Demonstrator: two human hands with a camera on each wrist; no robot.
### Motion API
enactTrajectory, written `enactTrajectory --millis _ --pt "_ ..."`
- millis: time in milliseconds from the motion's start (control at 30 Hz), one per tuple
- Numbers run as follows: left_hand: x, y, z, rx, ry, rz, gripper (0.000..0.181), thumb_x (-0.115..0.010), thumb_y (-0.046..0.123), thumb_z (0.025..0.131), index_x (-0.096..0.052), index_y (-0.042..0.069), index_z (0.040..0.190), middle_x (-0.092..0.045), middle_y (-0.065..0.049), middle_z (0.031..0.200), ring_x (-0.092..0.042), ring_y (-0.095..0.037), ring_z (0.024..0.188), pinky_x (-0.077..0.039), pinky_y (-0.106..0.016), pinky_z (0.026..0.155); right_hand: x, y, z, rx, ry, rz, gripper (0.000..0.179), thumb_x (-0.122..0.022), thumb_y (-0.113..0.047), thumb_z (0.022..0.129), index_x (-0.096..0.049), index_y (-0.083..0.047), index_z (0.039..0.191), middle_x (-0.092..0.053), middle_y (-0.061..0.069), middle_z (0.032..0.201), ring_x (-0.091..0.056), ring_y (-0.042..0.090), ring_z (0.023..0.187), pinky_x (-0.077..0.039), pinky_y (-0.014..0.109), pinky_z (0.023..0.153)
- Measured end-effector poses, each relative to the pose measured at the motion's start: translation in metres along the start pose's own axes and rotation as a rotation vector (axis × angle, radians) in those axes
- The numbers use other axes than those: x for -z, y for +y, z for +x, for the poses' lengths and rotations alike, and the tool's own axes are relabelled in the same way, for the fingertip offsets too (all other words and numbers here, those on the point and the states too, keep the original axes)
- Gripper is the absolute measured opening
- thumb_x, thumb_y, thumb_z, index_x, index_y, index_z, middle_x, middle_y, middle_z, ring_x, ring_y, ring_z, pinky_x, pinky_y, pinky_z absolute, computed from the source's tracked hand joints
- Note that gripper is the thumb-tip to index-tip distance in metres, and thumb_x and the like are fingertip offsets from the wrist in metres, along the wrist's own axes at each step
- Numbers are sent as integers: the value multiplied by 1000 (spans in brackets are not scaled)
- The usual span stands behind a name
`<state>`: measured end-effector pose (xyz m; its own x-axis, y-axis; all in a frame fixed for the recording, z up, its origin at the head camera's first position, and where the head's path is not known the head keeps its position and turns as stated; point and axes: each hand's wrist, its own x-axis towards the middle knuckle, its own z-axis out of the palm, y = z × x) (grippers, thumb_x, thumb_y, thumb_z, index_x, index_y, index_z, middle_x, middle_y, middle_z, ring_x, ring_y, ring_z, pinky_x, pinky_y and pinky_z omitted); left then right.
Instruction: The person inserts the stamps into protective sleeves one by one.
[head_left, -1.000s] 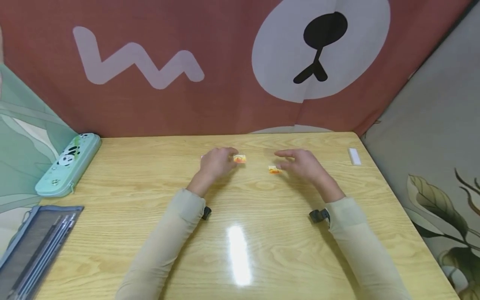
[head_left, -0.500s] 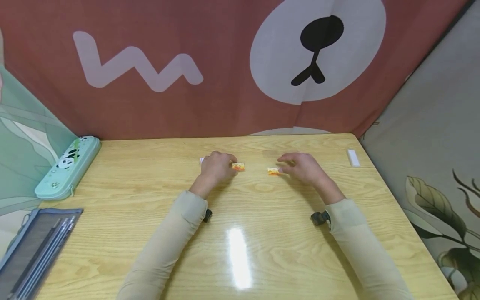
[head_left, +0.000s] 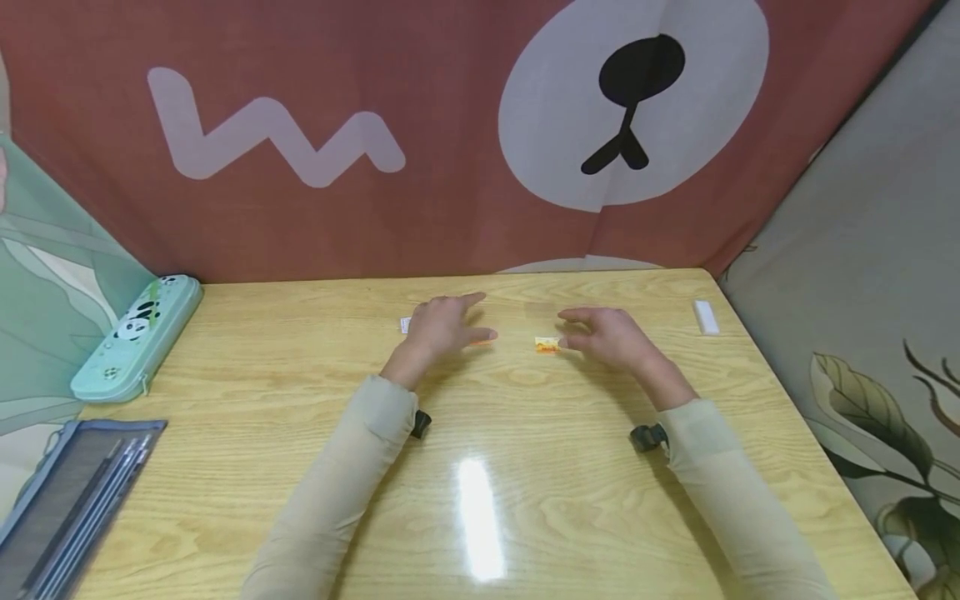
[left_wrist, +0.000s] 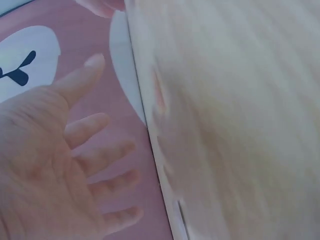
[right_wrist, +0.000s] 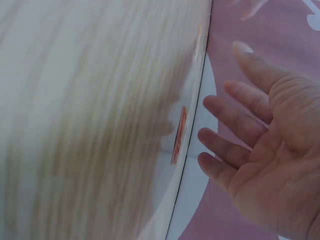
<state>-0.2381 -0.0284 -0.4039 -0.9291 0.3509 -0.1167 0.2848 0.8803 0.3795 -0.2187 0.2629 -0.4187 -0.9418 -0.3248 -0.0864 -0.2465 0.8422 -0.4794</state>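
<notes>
A: Largest first: the room?
B: Red backdrop [head_left: 450,208] with bear print, across the top of the frame. Grey backdrop [head_left: 847,208], leaf-patterned, right side.
A: Surface?
B: Counter [head_left: 562,467], pale wood grain, glossy; a glare streak at lower centre.
A: Stationery?
B: Mesh pouch [head_left: 82,508], lower left, pencil-like sticks inside. Panda case [head_left: 138,337], pale green, above it.
A: Hands?
B: Left hand [head_left: 441,325], centre: fingers apart, nothing gripped. Right hand [head_left: 611,335], right of centre: fingers loosely spread, likewise without a grip.
A: Smallest lots?
B: White block [head_left: 706,317], upper right of the counter. Yellow-and-orange piece [head_left: 547,345], centre, at the right thumb; contact cannot be told. Second piece [head_left: 480,342], mostly hidden by the left thumb. White scrap [head_left: 405,324], partly behind the left hand.
A: Hazards?
B: A fingertip brush could knock either piece askew, the counter probably being slick. The left hand's cover could also cause a misjudged pinch.
</notes>
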Motion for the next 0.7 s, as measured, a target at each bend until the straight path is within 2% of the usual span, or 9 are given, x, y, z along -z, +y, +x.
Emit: enactTrajectory --millis 67,133,233,367,500,600,700 --pt "-1 5 4 -20 -22 -39 75 -66 60 92 -39 33 156 -71 -7 122 -67 -30 102 -49 -55 104 1 4 -2 4 -12 0 54 -69 -35 97 -57 -13 145 -55 15 149 -47 40 142 -38 59 118" --pt "-2 9 9 -29 -39 -70 72 -63 60 94 -38 33 157 -64 -4 139 -63 -30 119 -45 -58 110 2 7 -3 13 -17 -5 51 -70 -35 97 -59 -16 143 -50 17 153 -38 43 147 -33 63 120" --pt "-5 17 18 -29 -56 -88 66 -60 58 97 -40 35 156 -47 -1 158 -47 -34 143 -36 -63 117 3 9 -4 16 -11 -9 46 -72 -36 95 -65 -19 138 -41 21 159 -24 49 152 -22 71 121" --pt "-11 26 30 12 -74 -102 60 -58 57 98 -44 38 153 -40 -3 163 -30 -40 152 -22 -71 121 2 9 -3 19 0 -43 41 -73 -35 94 -69 -18 132 -36 26 160 -17 55 151 -15 76 120" --pt "-15 31 39 101 -68 -83 58 -59 62 96 -45 46 150 -29 -4 168 -8 -45 157 -4 -77 121 -3 4 1 29 -18 -46 40 -73 -33 94 -71 -16 130 -37 28 158 -18 56 150 -15 73 122" --pt "-18 37 44 123 -71 -60 57 -57 63 96 -45 49 149 -25 -3 169 -3 -45 157 -1 -78 120 -5 0 2 25 -27 -28 38 -74 -31 93 -72 -15 128 -39 29 157 -17 56 151 -15 71 123" --pt "-21 44 47 105 -86 -57 54 -55 60 98 -44 48 150 -25 -4 169 -4 -46 157 1 -78 119 -5 -1 1 13 -27 -22 37 -76 -29 92 -73 -15 127 -39 30 156 -17 57 150 -16 72 123"
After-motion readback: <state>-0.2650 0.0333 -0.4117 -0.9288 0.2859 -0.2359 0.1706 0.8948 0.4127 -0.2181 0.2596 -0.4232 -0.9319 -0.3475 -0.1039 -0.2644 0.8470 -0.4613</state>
